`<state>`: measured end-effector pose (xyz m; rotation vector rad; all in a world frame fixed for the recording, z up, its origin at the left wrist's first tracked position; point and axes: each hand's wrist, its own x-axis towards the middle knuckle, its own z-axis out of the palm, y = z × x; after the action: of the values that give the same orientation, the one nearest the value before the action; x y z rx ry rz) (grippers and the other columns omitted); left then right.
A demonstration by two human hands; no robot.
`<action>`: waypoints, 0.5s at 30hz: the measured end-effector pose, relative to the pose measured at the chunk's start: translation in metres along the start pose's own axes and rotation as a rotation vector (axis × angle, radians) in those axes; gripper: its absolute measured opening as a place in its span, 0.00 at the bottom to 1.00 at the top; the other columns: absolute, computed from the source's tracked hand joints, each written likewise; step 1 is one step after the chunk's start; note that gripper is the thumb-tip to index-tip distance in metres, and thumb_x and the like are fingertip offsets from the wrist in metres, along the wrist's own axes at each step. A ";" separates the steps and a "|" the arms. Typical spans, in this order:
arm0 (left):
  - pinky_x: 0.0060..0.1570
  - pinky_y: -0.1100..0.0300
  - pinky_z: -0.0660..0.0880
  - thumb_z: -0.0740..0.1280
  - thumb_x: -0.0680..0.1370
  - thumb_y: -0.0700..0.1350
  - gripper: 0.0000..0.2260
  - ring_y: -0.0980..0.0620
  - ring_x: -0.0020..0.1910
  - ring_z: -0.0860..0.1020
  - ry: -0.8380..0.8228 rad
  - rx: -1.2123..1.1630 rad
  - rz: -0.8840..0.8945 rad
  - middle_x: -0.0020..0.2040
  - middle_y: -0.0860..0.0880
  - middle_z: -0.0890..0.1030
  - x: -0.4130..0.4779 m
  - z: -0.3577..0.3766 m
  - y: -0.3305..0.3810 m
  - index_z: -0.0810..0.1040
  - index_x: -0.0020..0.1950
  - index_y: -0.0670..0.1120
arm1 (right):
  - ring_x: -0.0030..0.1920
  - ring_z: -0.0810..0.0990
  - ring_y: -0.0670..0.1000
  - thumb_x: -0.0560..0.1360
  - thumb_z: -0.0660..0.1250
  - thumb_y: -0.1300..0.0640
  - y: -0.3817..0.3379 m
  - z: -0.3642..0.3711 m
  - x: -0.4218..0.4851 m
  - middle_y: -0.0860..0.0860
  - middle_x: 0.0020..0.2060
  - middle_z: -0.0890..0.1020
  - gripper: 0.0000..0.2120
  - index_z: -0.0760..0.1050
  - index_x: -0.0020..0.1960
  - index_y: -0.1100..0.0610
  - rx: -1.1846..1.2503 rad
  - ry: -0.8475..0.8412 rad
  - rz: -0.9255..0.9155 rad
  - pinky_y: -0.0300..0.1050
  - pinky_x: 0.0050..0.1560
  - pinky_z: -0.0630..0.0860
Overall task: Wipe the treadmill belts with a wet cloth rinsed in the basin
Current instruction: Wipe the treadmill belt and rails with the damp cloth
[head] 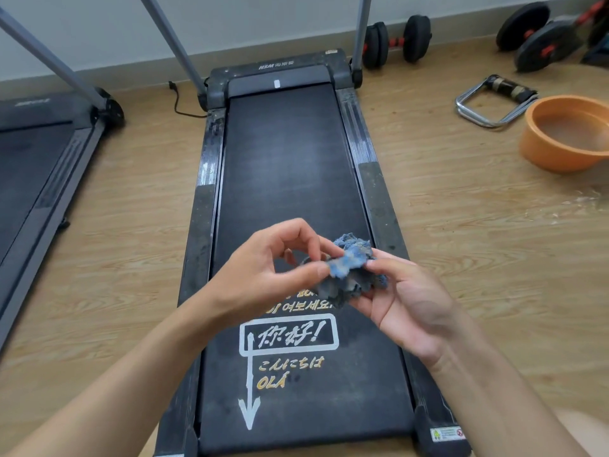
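The head camera looks down the length of a black treadmill belt [290,179], which runs from the bottom edge up to a grey motor cover [276,72] near the wall. Both hands are above the belt's near half, holding a crumpled blue-grey cloth [349,268] between them, clear of the belt. The left hand [263,275] pinches the cloth's left edge between thumb and curled fingers. The right hand [405,305], palm turned up, grips the right side with thumb and fingertips, and the cloth's darker lower folds cover part of its fingers. White and yellow printed greetings [290,338] on the belt are partly hidden behind the hands and cloth, so the upper lines cannot be read. A small sticker [446,433] on the near right corner is too small to read. The orange basin [566,140] stands on the wooden floor [131,209] well to the right of the treadmill; the frame's right edge cuts it off, and it holds cloudy water. Beyond it lies a chrome push-up handle [494,100]. Black dumbbells [395,41] stand by the wall, and more weights [540,37] are cropped at the top right. A second treadmill [36,153] is cut off at the left. The grey uprights [171,41] run out of the top.
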<state>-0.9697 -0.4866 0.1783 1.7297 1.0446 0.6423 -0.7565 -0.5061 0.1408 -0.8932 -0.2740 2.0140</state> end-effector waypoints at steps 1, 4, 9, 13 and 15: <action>0.59 0.46 0.75 0.71 0.79 0.41 0.05 0.46 0.60 0.83 -0.045 0.074 0.027 0.59 0.53 0.87 -0.001 0.001 0.000 0.76 0.50 0.43 | 0.63 0.81 0.62 0.81 0.55 0.67 0.000 0.000 0.000 0.65 0.63 0.82 0.20 0.73 0.71 0.68 0.022 0.010 0.008 0.55 0.61 0.82; 0.61 0.55 0.74 0.67 0.76 0.37 0.08 0.46 0.60 0.82 -0.076 0.104 0.075 0.57 0.53 0.87 -0.003 0.002 0.002 0.78 0.53 0.46 | 0.56 0.85 0.59 0.80 0.58 0.63 -0.003 0.002 -0.001 0.65 0.60 0.83 0.20 0.73 0.69 0.69 0.077 0.012 0.038 0.51 0.55 0.85; 0.70 0.45 0.70 0.70 0.72 0.39 0.27 0.49 0.71 0.75 -0.133 0.490 0.178 0.69 0.58 0.77 -0.001 -0.003 -0.011 0.76 0.70 0.54 | 0.65 0.80 0.61 0.80 0.59 0.60 -0.008 0.000 -0.001 0.66 0.65 0.80 0.21 0.73 0.70 0.69 0.099 0.025 0.079 0.54 0.64 0.79; 0.61 0.48 0.74 0.73 0.77 0.56 0.24 0.56 0.66 0.77 -0.104 0.723 0.247 0.70 0.60 0.77 0.002 0.004 -0.029 0.78 0.73 0.57 | 0.61 0.81 0.59 0.82 0.60 0.56 -0.007 -0.003 -0.001 0.64 0.66 0.80 0.23 0.72 0.72 0.69 0.076 -0.008 0.088 0.51 0.60 0.82; 0.60 0.49 0.76 0.71 0.79 0.52 0.19 0.55 0.62 0.79 -0.070 0.660 0.250 0.66 0.59 0.80 0.005 0.005 -0.033 0.82 0.70 0.55 | 0.61 0.81 0.59 0.83 0.59 0.55 -0.005 -0.003 -0.001 0.65 0.66 0.79 0.24 0.72 0.72 0.69 0.070 -0.019 0.096 0.51 0.58 0.83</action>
<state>-0.9746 -0.4793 0.1459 2.4658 1.0690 0.4010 -0.7502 -0.5045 0.1418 -0.8586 -0.1724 2.1083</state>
